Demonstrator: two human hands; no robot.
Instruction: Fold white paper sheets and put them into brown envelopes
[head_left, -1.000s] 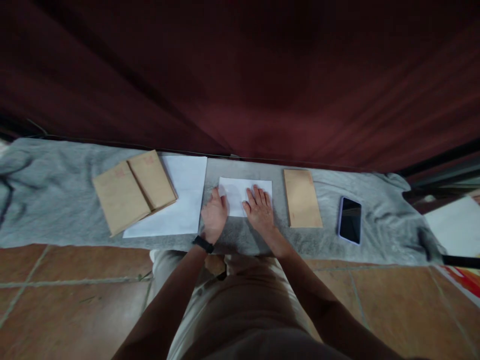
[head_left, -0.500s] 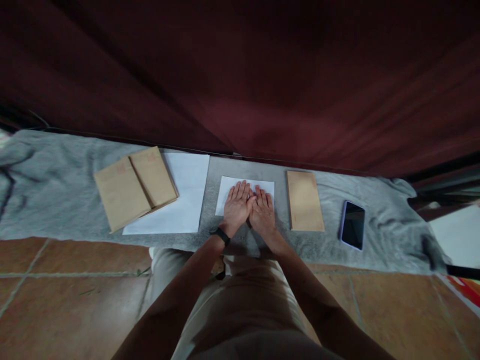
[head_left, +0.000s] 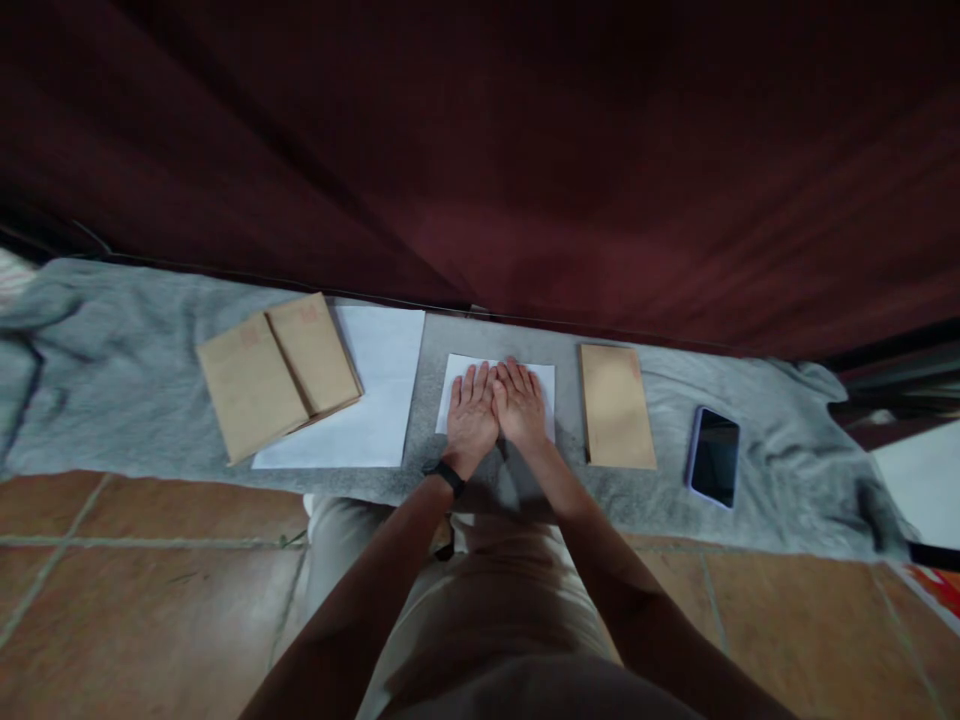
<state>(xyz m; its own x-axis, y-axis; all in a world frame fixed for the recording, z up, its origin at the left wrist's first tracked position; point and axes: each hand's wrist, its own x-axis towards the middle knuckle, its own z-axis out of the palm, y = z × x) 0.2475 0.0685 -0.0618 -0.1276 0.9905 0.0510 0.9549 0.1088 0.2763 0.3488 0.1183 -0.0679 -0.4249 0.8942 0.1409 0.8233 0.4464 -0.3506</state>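
Both palms lie flat on a small white sheet of paper [head_left: 546, 385], which looks folded, on the grey cloth. My left hand [head_left: 472, 412], with a dark band at the wrist, covers the sheet's left and middle part, fingers stretched away from me. Against it, thumbs touching or overlapping, my right hand [head_left: 521, 402] presses on the middle and right part with its fingers out straight. Neither hand grips anything. Most of the sheet's near edge is hidden under the hands.
Brown envelopes [head_left: 251, 390] overlap a stack of larger white paper [head_left: 382, 400] at the left. To the right lie another brown envelope stack [head_left: 619, 410] and a phone [head_left: 715, 457]. A grey cloth [head_left: 135, 380] covers the narrow bench; a dark red curtain [head_left: 480, 150] hangs behind.
My right hand has shifted slightly up along the paper, its fingertips now closer to the far edge. My left hand stays about where it was. The view has moved a little.
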